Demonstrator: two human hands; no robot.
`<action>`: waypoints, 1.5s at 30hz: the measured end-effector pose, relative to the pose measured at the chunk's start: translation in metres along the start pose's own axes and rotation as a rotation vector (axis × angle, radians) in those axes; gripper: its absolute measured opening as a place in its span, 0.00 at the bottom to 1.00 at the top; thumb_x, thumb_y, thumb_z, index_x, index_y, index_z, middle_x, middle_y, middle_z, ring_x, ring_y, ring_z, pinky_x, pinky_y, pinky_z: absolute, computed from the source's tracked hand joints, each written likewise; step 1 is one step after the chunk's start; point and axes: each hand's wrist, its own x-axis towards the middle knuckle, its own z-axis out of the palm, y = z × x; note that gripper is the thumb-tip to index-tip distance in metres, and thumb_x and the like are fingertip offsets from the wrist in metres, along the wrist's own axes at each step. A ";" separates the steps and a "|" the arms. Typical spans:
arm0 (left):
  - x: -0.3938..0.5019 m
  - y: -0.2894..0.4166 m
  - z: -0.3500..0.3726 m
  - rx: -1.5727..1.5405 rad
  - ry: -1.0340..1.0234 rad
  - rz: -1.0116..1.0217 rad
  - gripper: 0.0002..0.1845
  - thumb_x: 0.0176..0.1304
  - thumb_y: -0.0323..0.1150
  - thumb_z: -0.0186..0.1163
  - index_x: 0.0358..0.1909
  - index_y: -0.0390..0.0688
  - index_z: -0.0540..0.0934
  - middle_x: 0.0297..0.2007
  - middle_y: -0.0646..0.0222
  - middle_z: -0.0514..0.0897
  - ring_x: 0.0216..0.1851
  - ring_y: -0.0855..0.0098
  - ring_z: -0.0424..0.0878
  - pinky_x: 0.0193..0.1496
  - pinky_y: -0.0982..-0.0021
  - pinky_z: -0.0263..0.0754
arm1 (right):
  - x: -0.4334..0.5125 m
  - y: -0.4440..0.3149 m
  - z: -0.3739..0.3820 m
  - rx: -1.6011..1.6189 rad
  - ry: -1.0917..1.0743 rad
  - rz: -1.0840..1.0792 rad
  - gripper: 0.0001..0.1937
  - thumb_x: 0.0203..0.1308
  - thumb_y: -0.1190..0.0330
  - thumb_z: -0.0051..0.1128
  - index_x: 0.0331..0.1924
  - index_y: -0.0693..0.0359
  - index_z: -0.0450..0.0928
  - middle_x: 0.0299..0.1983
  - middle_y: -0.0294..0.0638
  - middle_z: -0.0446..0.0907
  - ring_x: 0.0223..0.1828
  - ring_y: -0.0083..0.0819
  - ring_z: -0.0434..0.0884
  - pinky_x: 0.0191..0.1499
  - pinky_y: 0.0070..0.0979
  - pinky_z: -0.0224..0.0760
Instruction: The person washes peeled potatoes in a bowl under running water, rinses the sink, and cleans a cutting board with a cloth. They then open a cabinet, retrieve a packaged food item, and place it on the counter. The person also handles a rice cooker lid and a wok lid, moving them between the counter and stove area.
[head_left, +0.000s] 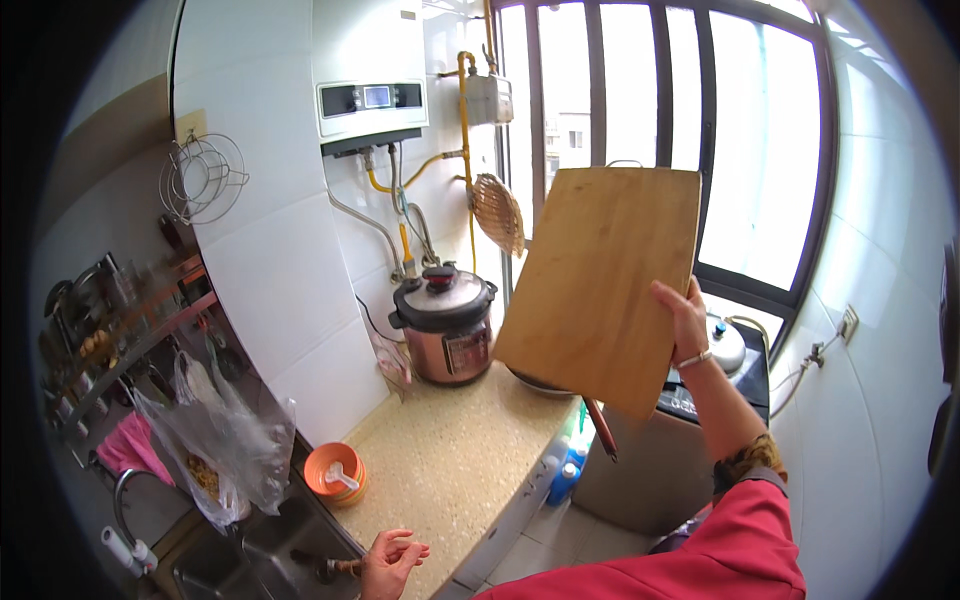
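Observation:
A rectangular wooden cutting board (600, 285) is held up at a tilt by my right hand (684, 315), which grips its right edge with the thumb on the near face. A wire loop shows above the board's top edge. My left hand (391, 561) hovers low in the view near the counter's front end, fingers loosely curled and apart, with nothing visible in it. Beside it, over the sink, is a brown item (341, 568) whose kind I cannot tell. Partly hidden below the board sits a pan with a brown handle (600, 427).
On the stone counter (442, 457) stand an electric pressure cooker (446, 322) and stacked orange bowls (335, 469) holding a white spoon. To the left are a metal sink (277, 547) and hanging plastic bags (217, 427). A kettle (724, 346) stands at right, blue bottles (564, 484) below.

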 end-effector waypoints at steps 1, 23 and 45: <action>0.010 -0.001 -0.005 0.008 0.013 0.000 0.13 0.67 0.27 0.62 0.50 0.35 0.73 0.35 0.55 0.87 0.37 0.67 0.88 0.40 0.71 0.83 | 0.025 0.005 0.002 -0.041 -0.021 -0.069 0.20 0.57 0.75 0.64 0.53 0.66 0.70 0.44 0.47 0.81 0.40 0.33 0.84 0.43 0.29 0.81; 0.133 -0.047 0.047 0.068 0.192 -0.274 0.15 0.69 0.30 0.61 0.53 0.34 0.75 0.38 0.66 0.85 0.37 0.75 0.83 0.40 0.75 0.78 | 0.425 0.255 0.141 -1.485 -0.083 -0.591 0.17 0.61 0.65 0.52 0.54 0.50 0.66 0.26 0.52 0.84 0.29 0.53 0.85 0.32 0.49 0.75; 0.145 -0.056 0.093 -0.129 0.355 -0.467 0.15 0.68 0.25 0.59 0.55 0.38 0.73 0.35 0.67 0.83 0.34 0.75 0.80 0.37 0.74 0.78 | 0.483 0.371 0.144 -1.319 -0.203 -0.536 0.19 0.64 0.56 0.52 0.54 0.51 0.63 0.27 0.55 0.83 0.31 0.59 0.83 0.33 0.54 0.74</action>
